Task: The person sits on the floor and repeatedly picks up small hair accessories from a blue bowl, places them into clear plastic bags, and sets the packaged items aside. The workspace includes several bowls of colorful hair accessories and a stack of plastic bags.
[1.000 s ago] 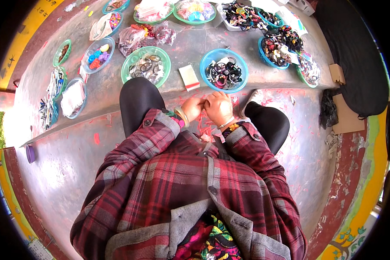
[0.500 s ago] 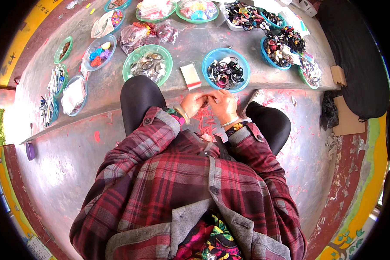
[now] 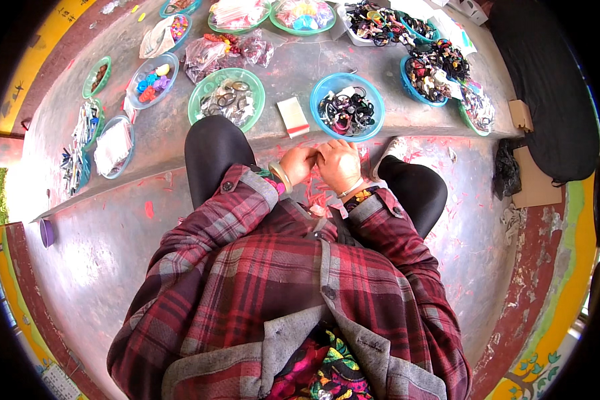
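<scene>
Pinching both hands, left hand point(image 3: 299, 165) and right hand point(image 3: 339, 163), together over your lap; contents hidden. Blue bowl point(image 3: 347, 107) sits near, within reach.

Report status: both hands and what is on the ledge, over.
Left hand and right hand closed together between the knees, what they hold is hidden. Blue bowl of dark rings and green bowl on the ledge just ahead. Nothing between.

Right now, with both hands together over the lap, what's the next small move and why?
Probably keep the left hand and right hand pressed together and finish the small pinkish piece between them; both are closed on it. The blue bowl of rings sits just ahead for whatever comes after.
</scene>
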`<state>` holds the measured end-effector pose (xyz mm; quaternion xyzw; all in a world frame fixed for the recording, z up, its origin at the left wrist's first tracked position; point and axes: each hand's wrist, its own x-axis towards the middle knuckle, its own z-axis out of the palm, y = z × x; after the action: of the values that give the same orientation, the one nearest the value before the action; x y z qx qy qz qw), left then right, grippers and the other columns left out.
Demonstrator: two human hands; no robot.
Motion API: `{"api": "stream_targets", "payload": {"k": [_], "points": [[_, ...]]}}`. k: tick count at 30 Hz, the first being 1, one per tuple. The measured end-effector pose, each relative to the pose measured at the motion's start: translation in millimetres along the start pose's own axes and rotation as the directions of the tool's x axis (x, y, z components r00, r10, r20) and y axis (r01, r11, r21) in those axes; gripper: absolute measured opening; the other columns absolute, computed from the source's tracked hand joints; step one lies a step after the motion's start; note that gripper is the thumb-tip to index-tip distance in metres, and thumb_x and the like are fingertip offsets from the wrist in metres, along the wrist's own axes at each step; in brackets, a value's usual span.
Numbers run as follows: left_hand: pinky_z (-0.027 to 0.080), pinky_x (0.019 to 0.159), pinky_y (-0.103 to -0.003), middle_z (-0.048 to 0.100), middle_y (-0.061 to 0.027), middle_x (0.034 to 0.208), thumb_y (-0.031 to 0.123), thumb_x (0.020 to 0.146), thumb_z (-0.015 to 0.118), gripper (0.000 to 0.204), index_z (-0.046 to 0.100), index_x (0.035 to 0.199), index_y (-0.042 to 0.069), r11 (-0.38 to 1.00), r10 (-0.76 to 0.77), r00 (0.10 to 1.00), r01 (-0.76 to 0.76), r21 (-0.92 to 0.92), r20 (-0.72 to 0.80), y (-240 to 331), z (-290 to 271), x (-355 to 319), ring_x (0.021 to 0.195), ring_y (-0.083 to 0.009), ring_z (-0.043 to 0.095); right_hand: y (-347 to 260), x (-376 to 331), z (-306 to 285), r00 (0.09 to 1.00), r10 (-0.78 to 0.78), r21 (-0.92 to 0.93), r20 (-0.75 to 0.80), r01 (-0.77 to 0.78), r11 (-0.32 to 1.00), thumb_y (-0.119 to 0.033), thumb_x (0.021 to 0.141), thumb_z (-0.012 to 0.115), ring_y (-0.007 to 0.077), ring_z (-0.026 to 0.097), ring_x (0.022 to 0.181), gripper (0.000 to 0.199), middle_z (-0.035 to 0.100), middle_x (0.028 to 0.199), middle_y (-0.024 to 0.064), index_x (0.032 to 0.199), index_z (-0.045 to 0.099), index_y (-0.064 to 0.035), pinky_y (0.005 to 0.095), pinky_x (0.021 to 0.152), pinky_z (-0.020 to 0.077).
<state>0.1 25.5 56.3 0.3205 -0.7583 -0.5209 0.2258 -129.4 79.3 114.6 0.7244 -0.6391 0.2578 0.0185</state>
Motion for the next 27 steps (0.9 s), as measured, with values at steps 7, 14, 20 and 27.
{"api": "stream_targets", "payload": {"k": [7,14,20,27], "points": [[0.044,0.068,-0.029,0.062,-0.0111,0.077,0.008,0.08,0.047,0.018,0.059,0.092,0.001,0.997,-0.07,0.996,0.071,-0.005,0.062,9,-3,-2,0.073,-0.0145,0.057,1,-1,1,0.999,0.031,-0.002,0.018,-0.031,1.0,-0.012,0.064,0.056,0.0269,0.053,0.069,0.006,0.055,0.067,0.0081,0.067,0.057,-0.0074,0.0381,0.064,0.0382],[0.045,0.068,-0.027,0.062,-0.0093,0.082,0.009,0.082,0.048,0.02,0.059,0.096,0.0,0.976,-0.129,0.99,0.136,-0.172,0.051,-14,3,2,0.075,-0.0146,0.058,7,-2,6,0.949,0.314,0.236,0.031,-0.312,0.92,-0.012,0.064,0.055,0.0273,0.056,0.065,0.007,0.059,0.068,0.0093,0.065,0.058,-0.0057,0.0373,0.06,0.0426],[0.047,0.075,-0.028,0.058,-0.0112,0.096,0.01,0.086,0.044,0.025,0.052,0.104,-0.005,0.672,-0.253,0.952,0.3,-0.677,0.172,-12,-3,5,0.083,-0.0176,0.058,29,-6,16,0.78,0.594,0.586,0.2,-0.581,0.565,-0.011,0.067,0.057,0.0133,0.054,0.051,0.009,0.06,0.061,0.0061,0.07,0.061,-0.003,0.0264,0.05,0.0433],[0.048,0.076,-0.031,0.054,-0.0113,0.099,0.012,0.087,0.043,0.023,0.05,0.103,-0.003,0.445,-0.43,0.894,0.334,-0.831,0.129,-10,-14,6,0.087,-0.0187,0.056,46,-12,8,0.693,0.694,0.643,0.193,-0.624,0.445,-0.01,0.067,0.057,0.0058,0.051,0.053,0.01,0.058,0.059,0.0017,0.071,0.062,-0.0021,0.0222,0.051,0.0426]]}}
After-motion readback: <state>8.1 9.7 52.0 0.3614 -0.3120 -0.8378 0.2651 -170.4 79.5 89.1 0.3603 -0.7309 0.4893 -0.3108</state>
